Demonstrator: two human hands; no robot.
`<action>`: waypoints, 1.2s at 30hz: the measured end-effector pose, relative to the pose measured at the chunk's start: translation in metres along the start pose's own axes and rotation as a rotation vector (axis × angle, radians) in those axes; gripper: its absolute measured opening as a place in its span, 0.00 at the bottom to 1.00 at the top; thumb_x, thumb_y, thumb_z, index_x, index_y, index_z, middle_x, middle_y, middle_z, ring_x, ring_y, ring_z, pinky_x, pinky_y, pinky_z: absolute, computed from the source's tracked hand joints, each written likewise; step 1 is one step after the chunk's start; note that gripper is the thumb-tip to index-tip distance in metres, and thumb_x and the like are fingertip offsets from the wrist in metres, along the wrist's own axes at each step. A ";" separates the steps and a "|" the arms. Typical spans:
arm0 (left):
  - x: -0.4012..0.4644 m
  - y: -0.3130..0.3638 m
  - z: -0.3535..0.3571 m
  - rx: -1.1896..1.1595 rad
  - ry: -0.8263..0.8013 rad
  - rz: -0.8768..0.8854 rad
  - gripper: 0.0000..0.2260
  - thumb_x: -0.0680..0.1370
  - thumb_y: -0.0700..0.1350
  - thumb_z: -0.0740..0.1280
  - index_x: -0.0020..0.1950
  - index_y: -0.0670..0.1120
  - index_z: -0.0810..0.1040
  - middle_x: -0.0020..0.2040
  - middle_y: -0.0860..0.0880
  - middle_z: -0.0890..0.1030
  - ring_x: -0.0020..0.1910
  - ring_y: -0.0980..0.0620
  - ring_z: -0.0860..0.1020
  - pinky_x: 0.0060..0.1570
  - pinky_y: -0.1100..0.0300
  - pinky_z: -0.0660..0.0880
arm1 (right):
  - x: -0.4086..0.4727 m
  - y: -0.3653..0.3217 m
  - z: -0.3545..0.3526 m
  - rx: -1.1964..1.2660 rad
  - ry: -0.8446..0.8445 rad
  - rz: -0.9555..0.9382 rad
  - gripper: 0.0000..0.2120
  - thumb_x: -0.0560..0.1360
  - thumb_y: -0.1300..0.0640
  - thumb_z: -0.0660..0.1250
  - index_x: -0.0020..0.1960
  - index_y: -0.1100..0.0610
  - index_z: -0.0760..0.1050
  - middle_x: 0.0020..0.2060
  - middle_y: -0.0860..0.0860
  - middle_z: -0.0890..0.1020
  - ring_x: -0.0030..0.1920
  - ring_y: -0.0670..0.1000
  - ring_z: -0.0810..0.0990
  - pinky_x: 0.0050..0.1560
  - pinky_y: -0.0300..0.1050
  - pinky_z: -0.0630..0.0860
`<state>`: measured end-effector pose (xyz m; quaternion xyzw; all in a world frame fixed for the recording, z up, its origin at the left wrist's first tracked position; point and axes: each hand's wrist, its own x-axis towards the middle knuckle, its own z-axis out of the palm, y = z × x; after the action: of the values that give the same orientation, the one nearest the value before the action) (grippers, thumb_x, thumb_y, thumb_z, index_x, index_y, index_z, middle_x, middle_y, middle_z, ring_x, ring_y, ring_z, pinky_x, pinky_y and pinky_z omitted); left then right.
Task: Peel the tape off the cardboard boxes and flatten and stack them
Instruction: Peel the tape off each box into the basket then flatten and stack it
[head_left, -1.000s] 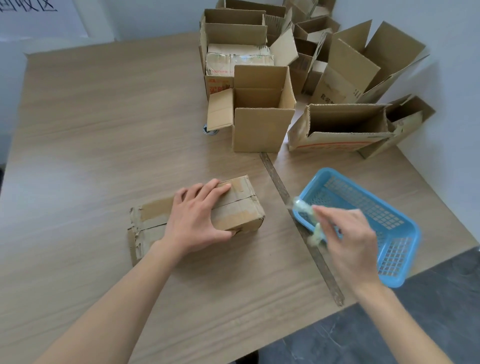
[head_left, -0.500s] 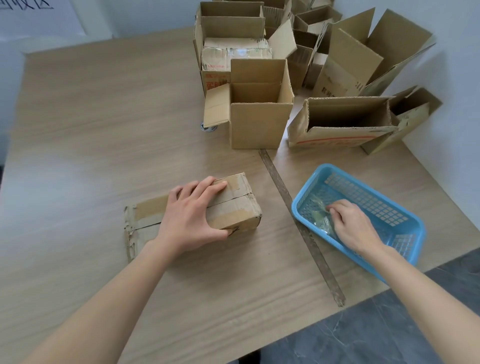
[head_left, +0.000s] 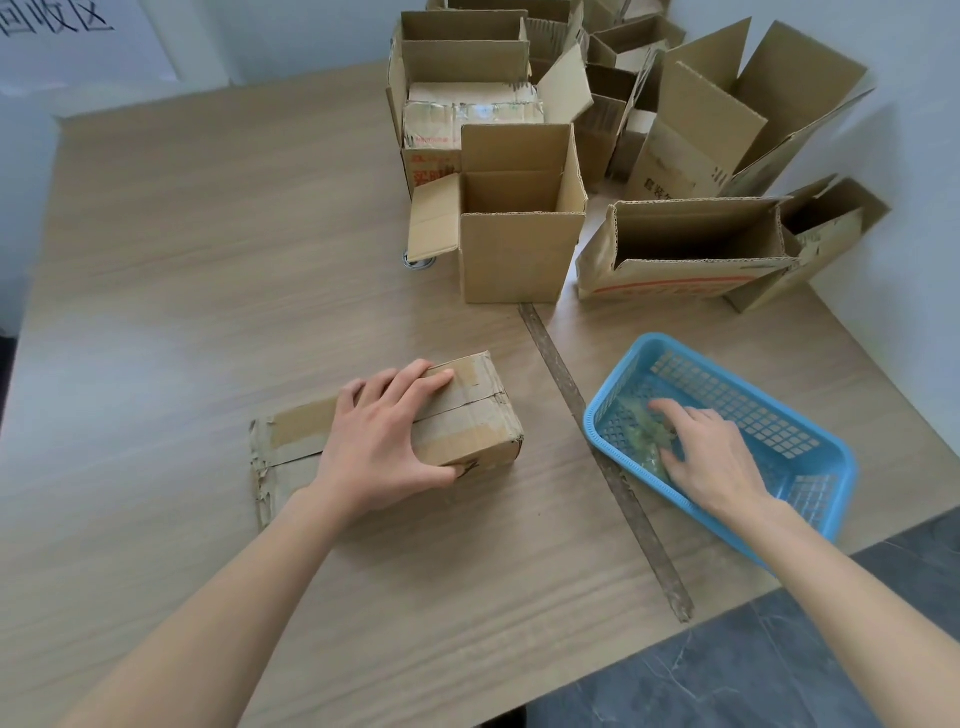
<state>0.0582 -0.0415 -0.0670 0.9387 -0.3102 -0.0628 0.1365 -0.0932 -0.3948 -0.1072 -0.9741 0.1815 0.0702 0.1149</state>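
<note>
**Taped box held, tape in basket**

The taped cardboard box (head_left: 457, 415) is gripped on the wooden table (head_left: 208, 260) by the left hand (head_left: 382, 441), fingers curled over its top. The right hand (head_left: 711, 460), fingers spread loosely, is rested on crumpled tape (head_left: 641, 434) inside the blue basket (head_left: 810, 441)

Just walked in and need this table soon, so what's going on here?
A person is stripping tape from cardboard boxes. The left hand holds a closed, still-taped box on the table, its grip curled over the top. The right hand rests with relaxed fingers in the blue basket, on a wad of peeled tape. Several open boxes stand at the far side, not yet flattened.
</note>
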 end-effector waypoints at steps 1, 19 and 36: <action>0.000 0.000 0.000 -0.002 0.002 0.000 0.47 0.60 0.72 0.69 0.77 0.61 0.63 0.78 0.58 0.64 0.74 0.51 0.64 0.73 0.47 0.56 | 0.001 -0.001 -0.002 -0.013 -0.016 -0.020 0.29 0.75 0.60 0.71 0.74 0.50 0.69 0.53 0.52 0.83 0.59 0.59 0.78 0.55 0.54 0.71; 0.000 -0.003 0.004 0.007 0.022 0.020 0.47 0.60 0.73 0.69 0.77 0.61 0.63 0.78 0.58 0.64 0.75 0.51 0.64 0.74 0.47 0.56 | 0.008 -0.043 -0.018 0.106 0.090 0.039 0.30 0.83 0.52 0.61 0.82 0.56 0.56 0.78 0.56 0.66 0.77 0.59 0.64 0.75 0.59 0.64; -0.040 -0.063 -0.067 -0.298 -0.149 -0.352 0.20 0.82 0.62 0.61 0.71 0.58 0.76 0.81 0.54 0.61 0.81 0.51 0.56 0.78 0.43 0.54 | -0.001 -0.202 -0.049 0.096 0.048 -0.585 0.21 0.69 0.57 0.77 0.51 0.47 0.66 0.50 0.42 0.72 0.49 0.47 0.71 0.54 0.42 0.73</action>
<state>0.0749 0.0455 -0.0206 0.9406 -0.1385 -0.1998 0.2371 -0.0148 -0.2233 -0.0193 -0.9798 -0.1013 0.0024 0.1721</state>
